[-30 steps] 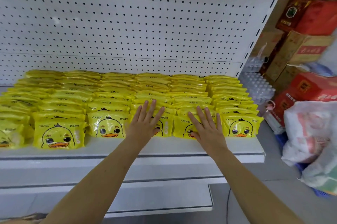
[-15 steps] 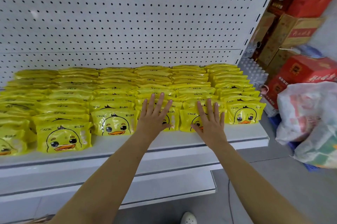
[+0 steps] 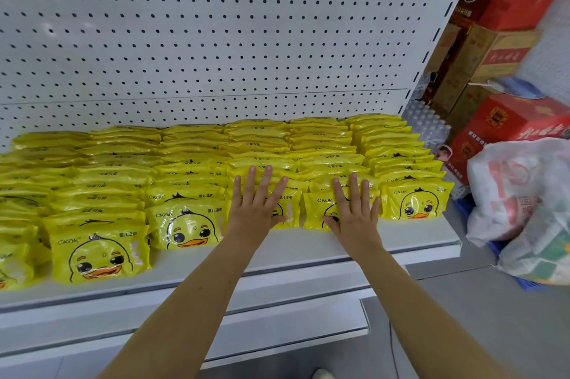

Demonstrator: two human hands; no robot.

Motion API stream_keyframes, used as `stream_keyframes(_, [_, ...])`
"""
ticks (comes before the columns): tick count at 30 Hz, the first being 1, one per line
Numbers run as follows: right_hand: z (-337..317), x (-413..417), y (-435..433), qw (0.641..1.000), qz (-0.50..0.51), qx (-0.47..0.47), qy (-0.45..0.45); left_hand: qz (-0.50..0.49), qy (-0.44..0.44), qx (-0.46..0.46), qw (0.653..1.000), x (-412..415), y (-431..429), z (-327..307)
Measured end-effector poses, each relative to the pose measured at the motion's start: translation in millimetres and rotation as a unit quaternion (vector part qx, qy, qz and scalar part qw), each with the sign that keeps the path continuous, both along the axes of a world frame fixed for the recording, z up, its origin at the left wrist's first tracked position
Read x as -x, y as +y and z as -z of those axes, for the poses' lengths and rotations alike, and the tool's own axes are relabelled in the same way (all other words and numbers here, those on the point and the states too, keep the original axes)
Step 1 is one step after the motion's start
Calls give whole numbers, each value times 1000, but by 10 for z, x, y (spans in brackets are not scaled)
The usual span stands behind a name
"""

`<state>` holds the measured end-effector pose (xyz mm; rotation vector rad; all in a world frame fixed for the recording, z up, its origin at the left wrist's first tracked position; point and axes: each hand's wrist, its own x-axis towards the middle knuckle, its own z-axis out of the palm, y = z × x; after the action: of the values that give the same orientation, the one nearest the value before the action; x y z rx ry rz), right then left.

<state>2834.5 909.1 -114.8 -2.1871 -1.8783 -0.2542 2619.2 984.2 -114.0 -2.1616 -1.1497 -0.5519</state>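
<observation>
Flat, straight-fingered left hand (image 3: 257, 207) and right hand (image 3: 354, 218) press front duck packs (image 3: 317, 209) (gripping nothing) to square the rows.

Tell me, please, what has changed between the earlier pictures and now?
Nothing clearly moved. The left hand and the right hand lie flat, fingers straight, on the front duck packs of two neighbouring rows, as before. Nothing was gripped or let go. The packs and the shelf stayed in place.
</observation>
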Motion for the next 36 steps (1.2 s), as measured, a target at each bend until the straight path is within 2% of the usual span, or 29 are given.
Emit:
stream_keyframes(14, [-37, 20, 14, 999, 16, 36, -19, -18, 27, 16, 999, -8, 14, -21])
stream_keyframes(17, [-50, -21, -19, 996, 13, 88, -33, -23, 21, 55, 998, -29, -40, -100])
stream_keyframes(22, [-198, 30, -248, 995, 24, 51, -77, -14, 0, 109, 994, 11, -177, -150])
stream_keyframes(29, [-241, 24, -529, 993, 67, 60, -79, -14, -41, 177, 983, 30, -463, -279])
stream_keyframes(32, [-277, -22, -603, 992, 87, 60, -71, 2, -31, 225, 974, -20, -512, -297])
stream_keyframes(36, [-334, -107, -666, 991, 119, 49, -30, 24, -31, 219, 975, -122, -604, -384])
